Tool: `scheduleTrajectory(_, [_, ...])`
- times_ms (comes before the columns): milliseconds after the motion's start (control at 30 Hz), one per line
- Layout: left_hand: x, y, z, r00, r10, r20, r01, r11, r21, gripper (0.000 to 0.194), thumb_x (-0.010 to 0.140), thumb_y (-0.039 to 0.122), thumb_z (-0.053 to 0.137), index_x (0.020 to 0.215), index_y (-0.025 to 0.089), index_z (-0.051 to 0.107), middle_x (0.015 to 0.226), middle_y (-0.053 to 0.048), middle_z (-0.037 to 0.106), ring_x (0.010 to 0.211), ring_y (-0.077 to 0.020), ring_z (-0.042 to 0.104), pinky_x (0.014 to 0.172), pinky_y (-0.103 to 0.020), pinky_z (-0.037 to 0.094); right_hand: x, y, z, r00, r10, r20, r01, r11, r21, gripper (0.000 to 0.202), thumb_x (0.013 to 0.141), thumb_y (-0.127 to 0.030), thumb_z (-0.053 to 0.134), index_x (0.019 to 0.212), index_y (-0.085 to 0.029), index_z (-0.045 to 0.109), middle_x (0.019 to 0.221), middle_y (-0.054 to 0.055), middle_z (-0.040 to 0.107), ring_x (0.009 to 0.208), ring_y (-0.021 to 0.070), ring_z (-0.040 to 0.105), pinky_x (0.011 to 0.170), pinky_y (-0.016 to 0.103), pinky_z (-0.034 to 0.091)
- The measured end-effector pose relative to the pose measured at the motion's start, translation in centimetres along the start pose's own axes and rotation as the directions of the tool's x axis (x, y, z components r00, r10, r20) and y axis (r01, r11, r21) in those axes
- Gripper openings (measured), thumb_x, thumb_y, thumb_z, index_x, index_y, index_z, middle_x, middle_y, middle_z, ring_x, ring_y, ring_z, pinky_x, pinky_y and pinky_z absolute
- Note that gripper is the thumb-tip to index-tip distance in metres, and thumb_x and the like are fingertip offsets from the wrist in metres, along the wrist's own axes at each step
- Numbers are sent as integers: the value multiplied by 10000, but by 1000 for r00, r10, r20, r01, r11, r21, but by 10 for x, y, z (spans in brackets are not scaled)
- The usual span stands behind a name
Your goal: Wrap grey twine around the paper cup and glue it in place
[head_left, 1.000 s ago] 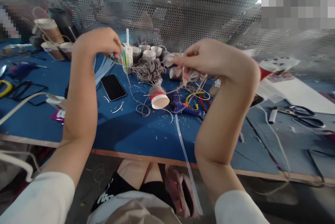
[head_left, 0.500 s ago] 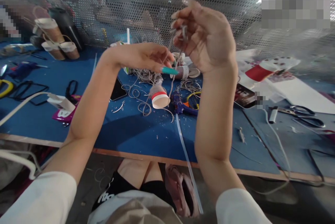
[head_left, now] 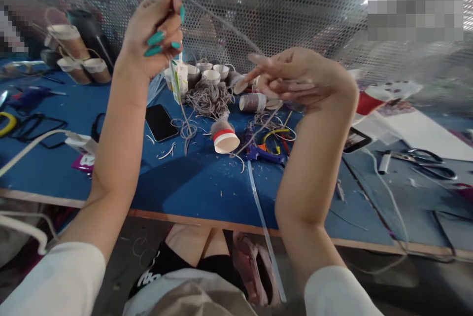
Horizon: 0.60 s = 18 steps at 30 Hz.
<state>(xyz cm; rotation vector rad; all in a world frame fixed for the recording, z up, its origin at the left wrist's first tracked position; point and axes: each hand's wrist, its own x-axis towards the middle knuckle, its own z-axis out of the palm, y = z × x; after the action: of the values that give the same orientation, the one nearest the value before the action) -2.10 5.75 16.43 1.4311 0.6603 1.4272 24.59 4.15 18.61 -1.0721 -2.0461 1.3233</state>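
The red-banded cup (head_left: 223, 139) lies tipped on the bench (head_left: 197, 200); from it, white cups (head_left: 211, 77) stand near 12 o'clock, contents too small to tell, behind the cord pile (head_left: 209, 96). At 11, the left hand (head_left: 155, 35), raised, pinches the slanting cord (head_left: 235, 32), other fingers curled. Between 1 and 2, the right hand (head_left: 297, 74) holds it in narrowed fingers, wrist bent, pointing to 9.

- A cord strand (head_left: 240, 36) spanned above the tabletop (head_left: 207, 193) from left hand (head_left: 155, 35) to right hand (head_left: 299, 77).
- Below, a smartphone (head_left: 161, 122) lay left of a paper cup (head_left: 226, 142).
- The cup had a cord heap (head_left: 210, 98) behind it and a glue gun (head_left: 264, 155) just right.
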Motion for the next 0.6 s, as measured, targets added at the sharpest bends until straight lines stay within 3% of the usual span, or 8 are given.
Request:
scheduleTrajectory(67, [2, 0, 0, 995, -43, -88, 38, 998, -56, 534, 1091, 283, 96, 691, 218, 443, 409, 87, 169, 456, -133, 27, 421, -243, 214, -2, 4, -7, 985, -69, 160, 82, 994, -74, 571, 913, -517, 618, 512, -111, 632, 433, 7, 565, 285, -32, 257, 277, 137, 144])
scheduleTrajectory(133, [3, -1, -1, 991, -32, -131, 17, 993, -113, 534, 1092, 301, 87, 702, 213, 441, 413, 88, 166, 462, -132, 31, 415, -223, 210, -5, 6, -12, 964, -84, 253, 106, 992, -73, 574, 780, -640, 703, 523, -132, 628, 361, -29, 492, 280, -23, 244, 286, 147, 126])
scheduleTrajectory(200, [5, -1, -3, 989, -13, -146, -13, 985, -173, 511, 1096, 318, 124, 730, 204, 462, 419, 95, 169, 454, -119, 44, 411, -189, 221, -8, 7, -14, 956, -63, 286, 69, 998, -12, 494, 693, -623, 791, 635, -144, 683, 330, -72, 437, 278, -19, 229, 302, 145, 111])
scheduleTrajectory(267, [6, -1, -9, 980, -14, -199, -31, 975, -219, 506, 1098, 326, 134, 750, 193, 476, 425, 104, 161, 443, -107, 47, 410, -160, 231, -10, 8, -15, 958, -28, 285, 20, 999, 32, 428, 703, -565, 816, 718, -153, 704, 330, -94, 421, 274, -22, 209, 316, 140, 112])
scheduleTrajectory(400, [12, -2, -36, 957, 53, -285, -114, 972, -205, 420, 1093, 316, 255, 767, 201, 494, 451, 95, 117, 442, -110, 52, 419, -163, 232, -7, 8, -15, 985, -138, 108, 115, 974, 193, 447, 921, -451, 648, 587, -165, 572, 327, -96, 338, 300, 1, 167, 325, 134, 156])
scheduleTrajectory(500, [13, -4, -52, 966, 166, -197, -190, 976, -107, 279, 996, 418, 544, 791, 230, 534, 483, 76, 143, 498, -110, 118, 458, -160, 249, 5, 9, -7, 975, -171, -143, 207, 930, 303, 549, 1055, -305, 386, 529, -178, 479, 311, -84, 280, 296, 35, 133, 312, 159, 145])
scheduleTrajectory(533, [12, -4, -52, 970, 164, -178, -183, 978, -96, 275, 964, 435, 597, 786, 234, 540, 490, 73, 162, 525, -111, 126, 470, -152, 253, 11, 10, -1, 962, -160, -222, 222, 931, 290, 560, 1066, -271, 323, 541, -182, 497, 310, -80, 293, 291, 43, 135, 312, 171, 147])
scheduleTrajectory(600, [9, -5, -39, 977, 129, -167, -149, 983, -111, 290, 971, 429, 586, 764, 232, 541, 498, 74, 191, 559, -120, 112, 485, -139, 259, 26, 13, 18, 933, -136, -334, 205, 962, 181, 448, 1031, -294, 441, 614, -176, 555, 372, -72, 422, 305, 38, 186, 314, 184, 141])
